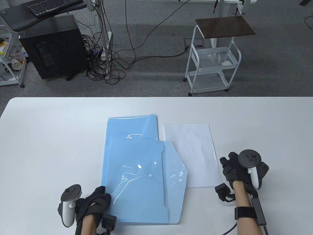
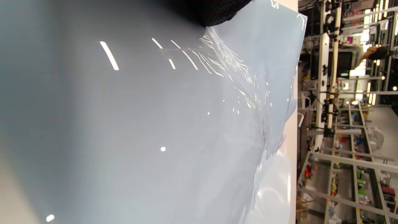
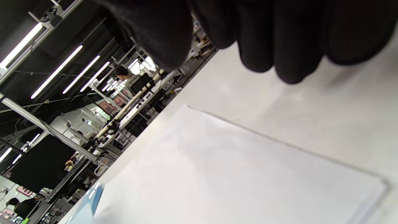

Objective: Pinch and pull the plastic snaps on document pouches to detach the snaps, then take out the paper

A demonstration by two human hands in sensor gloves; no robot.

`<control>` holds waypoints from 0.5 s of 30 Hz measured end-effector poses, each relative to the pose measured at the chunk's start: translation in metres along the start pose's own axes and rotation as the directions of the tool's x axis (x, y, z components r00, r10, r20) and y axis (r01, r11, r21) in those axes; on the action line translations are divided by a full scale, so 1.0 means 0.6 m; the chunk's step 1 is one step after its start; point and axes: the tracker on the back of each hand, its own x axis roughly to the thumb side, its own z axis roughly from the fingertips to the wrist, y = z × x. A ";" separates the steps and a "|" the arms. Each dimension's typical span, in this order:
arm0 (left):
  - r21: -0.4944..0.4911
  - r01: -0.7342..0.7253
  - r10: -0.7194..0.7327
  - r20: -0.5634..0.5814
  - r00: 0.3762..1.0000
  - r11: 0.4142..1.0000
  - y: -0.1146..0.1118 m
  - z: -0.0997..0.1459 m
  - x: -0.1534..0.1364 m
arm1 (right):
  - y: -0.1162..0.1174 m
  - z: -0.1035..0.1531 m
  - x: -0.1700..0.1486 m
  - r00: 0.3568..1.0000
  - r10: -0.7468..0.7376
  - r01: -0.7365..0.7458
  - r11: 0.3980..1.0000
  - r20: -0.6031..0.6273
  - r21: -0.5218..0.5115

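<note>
- Leftmost, the left hand (image 1: 94, 203) pinches the near left corner of the upper blue pouch (image 1: 137, 178); its gloved fingers curl over that corner, and the plastic wrinkles where they hold it, as the left wrist view shows.
- Just right of that hand, the upper blue pouch lies on the white table (image 1: 49, 137) with its flap (image 1: 174, 171) folded open toward the right hand; the white snap (image 1: 150, 175) on the pouch's body is bare, well apart from both hands.
- Beyond the left hand, a second blue pouch (image 1: 132, 127) lies under the first, and its far end sticks out past it.
- Between the two hands, but nearer the right one, the white paper (image 1: 193, 154) lies flat on the table, its left edge under the open flap.
- Rightmost, the right hand (image 1: 234, 169) rests just beside the paper's right edge, holding nothing; its fingers hang loosely curled above the table in the right wrist view.
</note>
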 end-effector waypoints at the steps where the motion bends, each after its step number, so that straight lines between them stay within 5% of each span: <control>1: -0.002 -0.001 0.001 0.002 1.000 1.000 0.000 0.000 0.000 | 0.000 0.005 0.004 1.000 0.002 -0.002 1.000 0.016 -0.001; 7: -0.023 -0.016 0.016 0.019 1.000 1.000 -0.003 0.000 0.001 | 0.027 0.043 0.035 0.986 -0.107 0.089 0.987 0.129 0.134; 15: -0.035 -0.009 0.010 0.027 1.000 0.999 -0.008 -0.001 0.001 | 0.099 0.072 0.056 0.932 -0.350 0.289 0.871 0.091 0.397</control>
